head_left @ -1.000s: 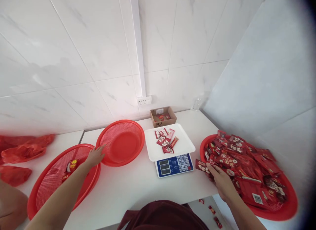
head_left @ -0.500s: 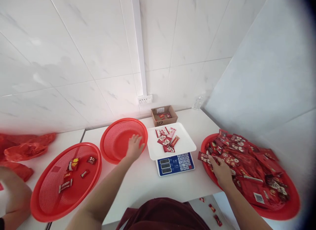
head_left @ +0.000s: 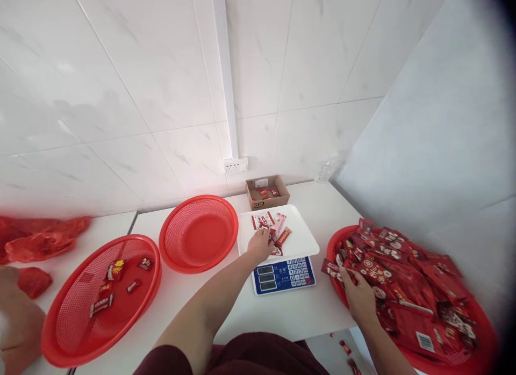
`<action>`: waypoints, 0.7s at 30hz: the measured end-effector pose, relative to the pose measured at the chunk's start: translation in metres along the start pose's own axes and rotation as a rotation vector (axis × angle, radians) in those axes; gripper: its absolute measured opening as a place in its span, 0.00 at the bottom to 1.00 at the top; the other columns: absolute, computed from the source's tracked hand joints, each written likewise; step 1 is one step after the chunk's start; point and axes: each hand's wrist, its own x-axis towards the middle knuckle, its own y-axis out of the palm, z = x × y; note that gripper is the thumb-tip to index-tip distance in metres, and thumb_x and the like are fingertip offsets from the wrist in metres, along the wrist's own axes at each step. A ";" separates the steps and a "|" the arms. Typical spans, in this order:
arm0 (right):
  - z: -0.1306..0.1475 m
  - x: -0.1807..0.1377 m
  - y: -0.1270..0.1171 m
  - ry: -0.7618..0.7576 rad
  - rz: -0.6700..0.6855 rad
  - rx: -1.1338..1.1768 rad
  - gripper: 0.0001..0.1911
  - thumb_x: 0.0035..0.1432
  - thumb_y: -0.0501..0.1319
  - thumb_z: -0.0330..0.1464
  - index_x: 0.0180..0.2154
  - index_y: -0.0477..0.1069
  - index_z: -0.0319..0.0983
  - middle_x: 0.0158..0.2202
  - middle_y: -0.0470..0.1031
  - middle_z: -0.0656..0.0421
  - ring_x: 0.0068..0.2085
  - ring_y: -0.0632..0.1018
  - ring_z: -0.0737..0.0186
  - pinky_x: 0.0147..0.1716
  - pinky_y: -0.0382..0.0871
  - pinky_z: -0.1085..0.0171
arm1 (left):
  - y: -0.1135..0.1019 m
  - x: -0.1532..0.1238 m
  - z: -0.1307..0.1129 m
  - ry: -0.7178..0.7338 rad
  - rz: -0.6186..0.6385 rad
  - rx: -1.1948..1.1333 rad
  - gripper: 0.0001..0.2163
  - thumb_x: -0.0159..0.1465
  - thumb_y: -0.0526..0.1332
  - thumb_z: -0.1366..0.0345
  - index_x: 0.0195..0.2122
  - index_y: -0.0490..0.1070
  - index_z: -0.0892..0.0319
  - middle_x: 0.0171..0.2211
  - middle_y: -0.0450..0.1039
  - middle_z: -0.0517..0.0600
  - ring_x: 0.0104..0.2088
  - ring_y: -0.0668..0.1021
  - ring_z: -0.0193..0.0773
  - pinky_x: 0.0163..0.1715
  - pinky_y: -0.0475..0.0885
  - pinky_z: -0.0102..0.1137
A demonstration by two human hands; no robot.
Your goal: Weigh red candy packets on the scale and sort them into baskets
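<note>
My left hand reaches over the white pan of the scale, fingers curled onto the red candy packets lying there. My right hand rests at the near left edge of the big red basket heaped with red packets, fingers closed round a packet at the rim. The scale's blue keypad and display face me.
An empty red basket stands left of the scale. A larger red basket with a few candies sits at the near left. A small cardboard box stands by the wall. Red bags and another person's hand are at far left.
My left hand has moved right, from the large left basket across the empty basket onto the scale pan. My right hand has stayed at the packet basket's edge.
</note>
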 end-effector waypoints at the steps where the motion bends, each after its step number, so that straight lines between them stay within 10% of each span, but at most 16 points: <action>1: -0.001 0.001 0.000 0.001 0.008 -0.003 0.31 0.42 0.55 0.59 0.33 0.72 0.38 0.36 0.77 0.48 0.38 0.73 0.48 0.42 0.63 0.55 | -0.003 -0.003 0.003 -0.003 -0.019 -0.016 0.17 0.60 0.53 0.69 0.50 0.65 0.58 0.47 0.70 0.58 0.49 0.72 0.43 0.45 0.67 0.35; 10: 0.001 0.005 0.001 0.020 0.042 -0.030 0.34 0.40 0.54 0.61 0.32 0.72 0.37 0.36 0.77 0.47 0.39 0.74 0.48 0.42 0.64 0.55 | -0.060 -0.039 0.067 -0.154 -0.362 -0.048 0.16 0.65 0.43 0.69 0.50 0.64 0.58 0.45 0.70 0.57 0.47 0.71 0.42 0.44 0.67 0.36; 15: 0.002 0.005 0.001 0.030 0.063 -0.019 0.34 0.40 0.54 0.60 0.32 0.73 0.36 0.36 0.77 0.46 0.39 0.74 0.48 0.42 0.64 0.56 | -0.035 -0.053 0.058 0.166 -0.119 0.107 0.12 0.62 0.54 0.61 0.46 0.68 0.56 0.45 0.71 0.53 0.46 0.70 0.42 0.47 0.65 0.36; 21: 0.000 0.006 0.002 0.036 0.037 -0.028 0.35 0.40 0.54 0.60 0.33 0.73 0.35 0.37 0.77 0.46 0.39 0.74 0.48 0.42 0.64 0.54 | -0.003 -0.043 0.028 0.011 0.051 0.189 0.14 0.60 0.54 0.69 0.48 0.66 0.54 0.45 0.68 0.52 0.45 0.70 0.41 0.44 0.66 0.34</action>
